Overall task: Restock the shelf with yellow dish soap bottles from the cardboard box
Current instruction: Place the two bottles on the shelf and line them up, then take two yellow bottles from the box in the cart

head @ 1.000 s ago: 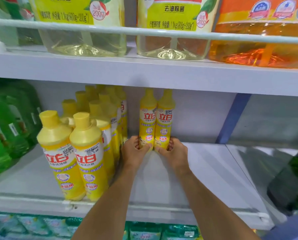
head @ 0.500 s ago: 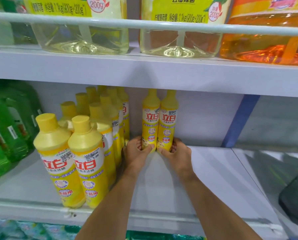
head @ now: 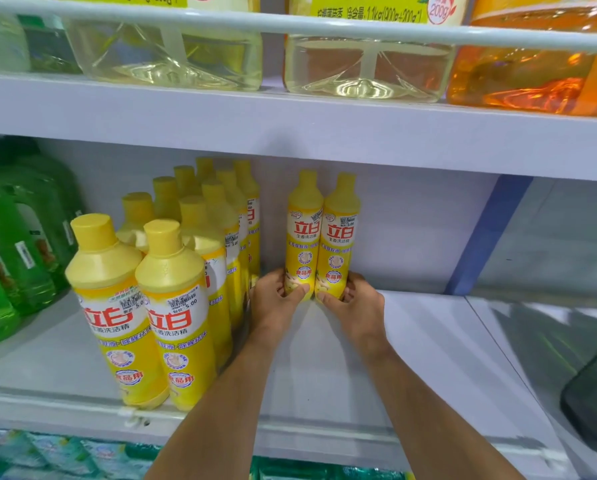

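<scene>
Two yellow dish soap bottles [head: 321, 233], upright and touching, stand at the back of the white shelf [head: 428, 358]; your left hand [head: 276, 303] is clamped on the left bottle's base, your right hand [head: 356, 303] on the right one's. Just left: a stocked double row of yellow bottles [head: 186, 271], running front to back. Further left: green bottles [head: 16, 244]; on the shelf above, clear jugs [head: 366, 64].

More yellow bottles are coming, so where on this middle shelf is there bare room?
Bare shelf board runs right of the two held bottles to the blue upright, and forward to the front edge. A narrow gap separates them from the yellow bottle cluster. Left is crowded: cluster, then green bottles.
</scene>
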The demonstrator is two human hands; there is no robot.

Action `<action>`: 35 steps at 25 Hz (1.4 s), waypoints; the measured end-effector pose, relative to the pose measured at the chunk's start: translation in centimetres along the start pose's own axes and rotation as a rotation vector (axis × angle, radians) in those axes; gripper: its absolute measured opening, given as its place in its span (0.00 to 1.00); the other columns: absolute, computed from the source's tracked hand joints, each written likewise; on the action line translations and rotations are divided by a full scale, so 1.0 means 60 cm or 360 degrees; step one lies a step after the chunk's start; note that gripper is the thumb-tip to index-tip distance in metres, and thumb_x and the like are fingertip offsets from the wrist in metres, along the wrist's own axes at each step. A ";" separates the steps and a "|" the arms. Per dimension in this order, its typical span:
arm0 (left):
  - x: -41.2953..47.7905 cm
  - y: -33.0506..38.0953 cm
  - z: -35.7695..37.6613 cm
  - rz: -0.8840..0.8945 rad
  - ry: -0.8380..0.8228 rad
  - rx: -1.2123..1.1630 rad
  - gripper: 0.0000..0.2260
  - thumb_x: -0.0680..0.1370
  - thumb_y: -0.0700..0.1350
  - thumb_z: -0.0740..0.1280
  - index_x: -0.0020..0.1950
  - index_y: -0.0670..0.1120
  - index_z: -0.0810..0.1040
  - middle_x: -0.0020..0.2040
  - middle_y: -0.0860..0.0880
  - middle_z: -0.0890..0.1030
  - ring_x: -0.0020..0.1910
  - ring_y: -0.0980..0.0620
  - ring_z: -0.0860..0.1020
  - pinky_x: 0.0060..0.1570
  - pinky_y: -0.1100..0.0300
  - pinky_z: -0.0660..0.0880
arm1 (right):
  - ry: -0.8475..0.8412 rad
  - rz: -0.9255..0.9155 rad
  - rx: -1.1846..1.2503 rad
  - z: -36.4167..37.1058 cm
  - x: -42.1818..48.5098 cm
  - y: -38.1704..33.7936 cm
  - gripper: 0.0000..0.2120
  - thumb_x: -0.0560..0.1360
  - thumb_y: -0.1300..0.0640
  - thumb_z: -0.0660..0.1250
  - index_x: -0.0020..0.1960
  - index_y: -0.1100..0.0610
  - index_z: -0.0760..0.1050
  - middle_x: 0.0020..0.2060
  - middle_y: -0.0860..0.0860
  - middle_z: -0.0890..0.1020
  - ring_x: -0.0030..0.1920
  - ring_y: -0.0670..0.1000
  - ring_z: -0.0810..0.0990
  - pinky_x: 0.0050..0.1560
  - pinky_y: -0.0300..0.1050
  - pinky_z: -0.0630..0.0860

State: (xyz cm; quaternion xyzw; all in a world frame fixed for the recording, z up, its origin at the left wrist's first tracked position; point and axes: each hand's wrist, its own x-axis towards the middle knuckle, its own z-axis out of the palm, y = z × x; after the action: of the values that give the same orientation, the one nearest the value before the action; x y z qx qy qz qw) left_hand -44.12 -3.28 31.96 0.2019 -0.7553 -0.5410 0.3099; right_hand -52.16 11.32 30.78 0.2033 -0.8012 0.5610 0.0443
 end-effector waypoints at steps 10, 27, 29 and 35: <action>-0.044 0.062 -0.040 -0.0122 -0.0232 0.0749 0.26 0.73 0.52 0.74 0.66 0.47 0.70 0.64 0.46 0.78 0.64 0.43 0.76 0.62 0.48 0.75 | -0.0269 0.0107 -0.0415 -0.044 -0.023 -0.055 0.24 0.68 0.40 0.76 0.59 0.47 0.74 0.54 0.44 0.82 0.54 0.49 0.80 0.49 0.37 0.76; -0.403 0.217 -0.329 0.0647 -0.0976 0.2078 0.34 0.77 0.69 0.58 0.72 0.45 0.65 0.68 0.42 0.73 0.66 0.41 0.72 0.62 0.46 0.71 | -0.0762 -0.0223 -0.1692 -0.127 -0.468 -0.327 0.37 0.76 0.34 0.62 0.76 0.55 0.63 0.72 0.56 0.68 0.72 0.60 0.67 0.69 0.56 0.70; -0.466 0.183 -0.378 0.0576 -0.0999 0.2067 0.35 0.77 0.69 0.59 0.75 0.45 0.63 0.70 0.42 0.71 0.69 0.40 0.70 0.65 0.45 0.69 | -0.0776 -0.0260 -0.1736 -0.103 -0.539 -0.331 0.37 0.76 0.33 0.61 0.76 0.55 0.63 0.72 0.56 0.69 0.72 0.60 0.67 0.68 0.56 0.70; -0.630 0.049 -0.491 0.0260 -0.1158 0.2026 0.39 0.77 0.68 0.60 0.80 0.46 0.55 0.76 0.41 0.65 0.74 0.39 0.65 0.71 0.42 0.64 | -0.0977 -0.0141 -0.1716 -0.015 -0.708 -0.271 0.37 0.76 0.33 0.61 0.76 0.56 0.63 0.72 0.58 0.69 0.72 0.61 0.67 0.69 0.58 0.71</action>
State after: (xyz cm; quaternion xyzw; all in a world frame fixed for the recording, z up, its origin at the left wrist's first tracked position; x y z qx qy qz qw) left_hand 3.63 1.52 31.82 0.0936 -0.9907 -0.0060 -0.0981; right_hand -7.41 19.19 32.71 0.3374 -0.9388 -0.0088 -0.0686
